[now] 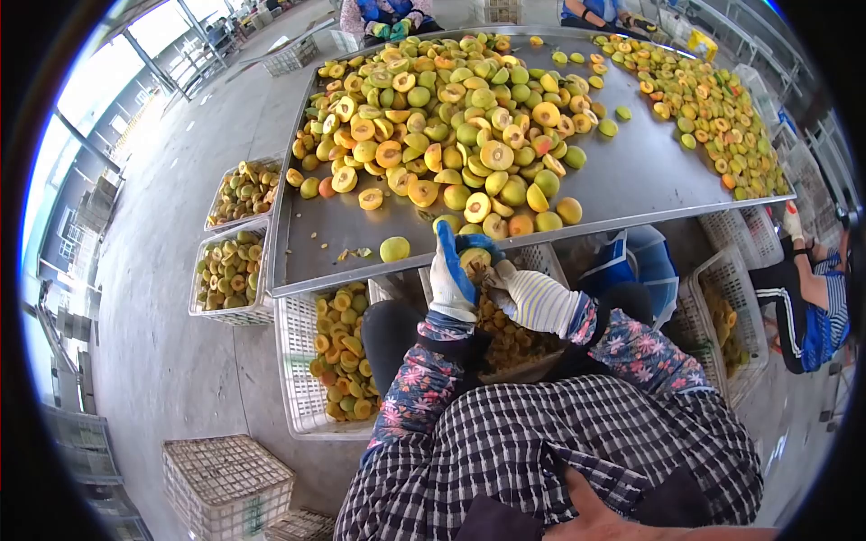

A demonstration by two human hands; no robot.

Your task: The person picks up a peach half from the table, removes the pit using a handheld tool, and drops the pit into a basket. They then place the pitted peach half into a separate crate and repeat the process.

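Observation:
My left hand (454, 278), in a white glove with blue coating, is closed around a cut peach half (474, 260) just off the near edge of the metal table. My right hand (538, 298), in a striped white glove with soiled fingertips, is pinched against the near side of that peach half. Whatever its fingers grip is too small or hidden to make out. Below both hands a crate (541, 368) between my knees holds cut peach pieces. Beyond them, a large heap of peaches (451, 117), many halved, covers the table.
The metal table (361, 239) has a raised rim. Crates of peaches stand at left (230, 302), by my left leg (302, 388) and at right (735, 370). A blue bucket (645, 266) is under the table. Other people work around it; a bare hand (591, 509) touches my apron.

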